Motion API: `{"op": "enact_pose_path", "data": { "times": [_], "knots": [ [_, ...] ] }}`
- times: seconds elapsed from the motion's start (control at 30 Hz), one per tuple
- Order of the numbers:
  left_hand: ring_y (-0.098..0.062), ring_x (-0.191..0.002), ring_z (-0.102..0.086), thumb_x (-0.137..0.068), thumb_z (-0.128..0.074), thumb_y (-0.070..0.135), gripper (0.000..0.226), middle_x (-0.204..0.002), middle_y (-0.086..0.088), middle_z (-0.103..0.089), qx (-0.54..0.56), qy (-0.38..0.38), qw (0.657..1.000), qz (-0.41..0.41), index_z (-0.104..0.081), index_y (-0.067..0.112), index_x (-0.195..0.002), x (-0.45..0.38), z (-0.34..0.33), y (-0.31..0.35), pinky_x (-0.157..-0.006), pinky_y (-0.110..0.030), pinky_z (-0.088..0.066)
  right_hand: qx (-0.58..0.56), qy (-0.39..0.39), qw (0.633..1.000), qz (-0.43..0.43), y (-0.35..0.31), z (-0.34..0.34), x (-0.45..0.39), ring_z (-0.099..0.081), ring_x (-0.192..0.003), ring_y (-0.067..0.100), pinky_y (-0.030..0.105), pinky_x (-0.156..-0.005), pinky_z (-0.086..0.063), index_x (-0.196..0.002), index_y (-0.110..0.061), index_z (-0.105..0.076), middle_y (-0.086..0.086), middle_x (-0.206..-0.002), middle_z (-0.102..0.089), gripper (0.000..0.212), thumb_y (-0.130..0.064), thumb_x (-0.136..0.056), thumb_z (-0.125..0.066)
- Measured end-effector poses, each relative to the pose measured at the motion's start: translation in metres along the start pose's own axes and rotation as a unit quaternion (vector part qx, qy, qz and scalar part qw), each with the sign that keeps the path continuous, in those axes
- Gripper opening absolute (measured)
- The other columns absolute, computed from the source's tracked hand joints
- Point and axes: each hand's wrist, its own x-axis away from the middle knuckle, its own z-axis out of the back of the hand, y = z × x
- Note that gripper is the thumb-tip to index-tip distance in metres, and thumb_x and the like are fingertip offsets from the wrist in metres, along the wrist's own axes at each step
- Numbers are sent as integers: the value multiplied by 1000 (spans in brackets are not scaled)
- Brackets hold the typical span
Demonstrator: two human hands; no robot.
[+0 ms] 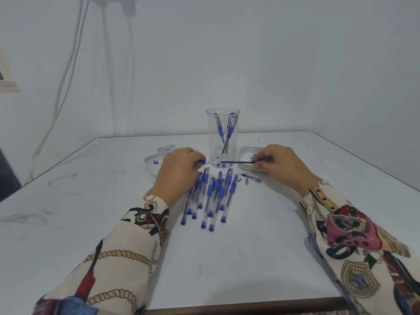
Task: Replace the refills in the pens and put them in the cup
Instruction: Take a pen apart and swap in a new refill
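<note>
Blue-gripped clear pen barrel sits in our left hand, fingers gripping; right hand pinches the thin dark refill. Clear plastic cup stands at twelve o'clock. Misaligned, the refill could bend.

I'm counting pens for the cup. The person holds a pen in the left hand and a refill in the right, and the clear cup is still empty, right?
Not quite. The head view shows the clear cup already has pens standing in it. The rest holds: the left hand grips a pen barrel and the right hand pinches a refill.
</note>
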Motion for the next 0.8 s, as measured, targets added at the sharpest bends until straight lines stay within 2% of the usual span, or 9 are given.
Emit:
{"op": "enact_pose_path", "data": {
  "times": [0.2,0.37,0.5,0.67,0.8],
  "knots": [
    [-21,-98,-54,-93,-51,15,22,-102,-2,-66,-10,3,999,37,-70,19,-104,-4,8,-15,-90,-34,-34,18,3,1000,-11,-3,-3,-2,-52,-84,11,25,-74,-35,-85,-24,-72,-9,-85,-56,9,-16,-85,-67],
    [-24,-101,-57,-92,-54,15,21,-103,-2,-68,-20,13,999,38,-71,20,-104,-6,15,-28,-98,-43,-35,71,2,997,15,-25,-13,-10,-53,-88,16,27,-75,-36,-93,-17,-74,-2,-89,-55,13,-15,-87,-63],
    [-24,-95,-58,-91,-56,14,21,-100,-2,-69,-22,39,998,35,-71,20,-104,-8,19,-40,-95,-44,-37,117,-11,992,54,-51,-26,-24,-52,-86,16,24,-75,-35,-97,-13,-74,-1,-90,-52,17,-13,-89,-59],
    [-25,-94,-56,-92,-54,14,22,-99,-2,-69,-39,62,996,42,-71,20,-105,-9,23,-51,-93,-40,-33,125,-19,990,65,-84,-51,-53,-59,-95,24,29,-82,-42,-99,-9,-72,8,-103,-60,22,-5,-88,-53],
    [-27,-94,-57,-92,-54,14,21,-98,-3,-69,-47,77,995,43,-71,20,-104,-9,26,-55,-89,-39,-35,168,-22,982,78,-101,-78,-73,-61,-95,27,28,-74,-44,-101,-6,-70,11,-107,-63,26,0,-88,-49]
  ]
}}
